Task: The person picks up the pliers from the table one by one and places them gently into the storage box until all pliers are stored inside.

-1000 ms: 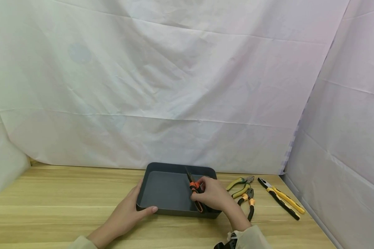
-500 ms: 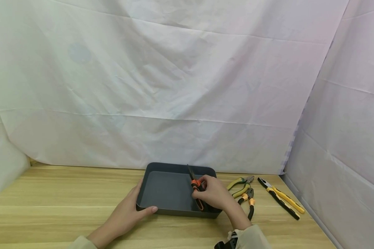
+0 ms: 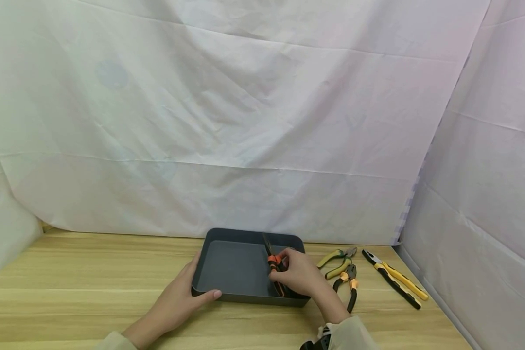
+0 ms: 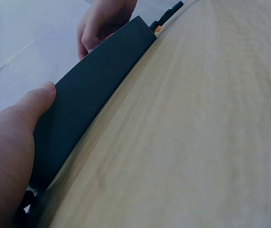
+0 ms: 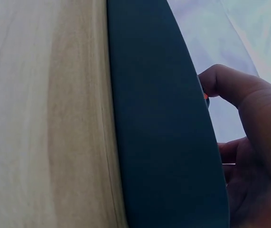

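Note:
A dark grey rectangular tray (image 3: 234, 262) stands on the wooden table near the back cloth. My left hand (image 3: 181, 294) grips its near left corner, with the thumb on the front wall and the fingers along the left side. Over the tray's right part, my right hand (image 3: 299, 272) pinches a pair of long-nose pliers (image 3: 274, 262) with orange and black handles, jaws pointing to the back. Whether the pliers touch the tray floor I cannot tell. In the right wrist view the tray wall (image 5: 163, 123) hides nearly all of the pliers, and the right hand (image 5: 258, 128) shows behind it.
Right of the tray lie green-handled pliers (image 3: 344, 265), pliers with black and orange handles (image 3: 352, 287), and longer pliers with yellow and black handles (image 3: 395, 279). A white cloth (image 3: 245, 121) hangs behind the table (image 3: 92, 277), and another sheet (image 3: 485, 194) closes off the right side.
The right hand and the long-nose pliers have shifted a little right and up, then slightly back down. My left hand and the tray stay where they were.

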### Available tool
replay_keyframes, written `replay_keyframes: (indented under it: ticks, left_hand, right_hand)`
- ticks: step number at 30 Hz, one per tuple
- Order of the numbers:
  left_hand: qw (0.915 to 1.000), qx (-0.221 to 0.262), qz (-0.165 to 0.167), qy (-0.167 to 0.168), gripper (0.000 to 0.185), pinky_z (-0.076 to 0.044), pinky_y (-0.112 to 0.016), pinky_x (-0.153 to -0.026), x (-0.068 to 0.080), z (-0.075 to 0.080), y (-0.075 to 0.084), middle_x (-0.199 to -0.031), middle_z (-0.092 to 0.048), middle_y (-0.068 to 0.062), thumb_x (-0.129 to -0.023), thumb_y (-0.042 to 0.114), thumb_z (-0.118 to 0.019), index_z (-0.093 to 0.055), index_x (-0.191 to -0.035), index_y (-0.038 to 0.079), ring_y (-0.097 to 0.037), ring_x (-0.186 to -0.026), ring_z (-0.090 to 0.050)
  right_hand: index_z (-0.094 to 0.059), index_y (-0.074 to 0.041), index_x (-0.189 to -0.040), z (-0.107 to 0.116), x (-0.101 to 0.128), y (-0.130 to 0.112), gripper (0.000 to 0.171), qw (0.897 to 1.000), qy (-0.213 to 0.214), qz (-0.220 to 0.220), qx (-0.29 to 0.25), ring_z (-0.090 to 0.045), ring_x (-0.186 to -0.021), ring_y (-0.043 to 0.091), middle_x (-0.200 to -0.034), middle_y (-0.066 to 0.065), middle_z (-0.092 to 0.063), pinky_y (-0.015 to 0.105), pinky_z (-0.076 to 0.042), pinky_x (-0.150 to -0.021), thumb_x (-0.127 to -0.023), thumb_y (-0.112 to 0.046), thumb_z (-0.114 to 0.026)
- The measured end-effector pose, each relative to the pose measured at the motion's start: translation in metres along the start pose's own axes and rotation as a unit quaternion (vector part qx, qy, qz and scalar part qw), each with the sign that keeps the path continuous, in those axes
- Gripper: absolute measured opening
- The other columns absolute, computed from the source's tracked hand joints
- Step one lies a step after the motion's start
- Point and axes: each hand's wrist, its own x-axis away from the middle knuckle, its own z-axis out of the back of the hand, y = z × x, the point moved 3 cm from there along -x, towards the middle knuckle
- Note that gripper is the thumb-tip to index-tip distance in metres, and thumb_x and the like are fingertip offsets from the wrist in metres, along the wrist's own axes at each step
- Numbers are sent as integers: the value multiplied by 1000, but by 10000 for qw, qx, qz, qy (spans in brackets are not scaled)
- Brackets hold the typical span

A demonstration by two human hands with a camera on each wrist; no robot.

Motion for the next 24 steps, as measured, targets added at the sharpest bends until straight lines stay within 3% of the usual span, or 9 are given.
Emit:
replay_keyframes:
  ticks: [17,24]
  left_hand:
    - [10000,46,29,-23,115,-38,-63,-113,1,-1,0,-169,-22,-16,-82,70,-70,-8,-165,19,-42,-151,-32]
    - [10000,8,11,2,116,-39,-63,-112,0,-1,-2,-169,-22,-15,-82,71,-69,-8,-165,20,-42,-150,-34]
  right_hand:
    - [-67,-10,-115,-5,0,2,39,9996,-10,104,245,-42,-55,14,-75,1,-58,28,-34,-49,-84,-32,-78]
    - [-67,-11,-114,-6,1,0,41,9988,11,49,478,-47,-57,15,-78,-1,-59,29,-36,-51,-83,-35,-79]
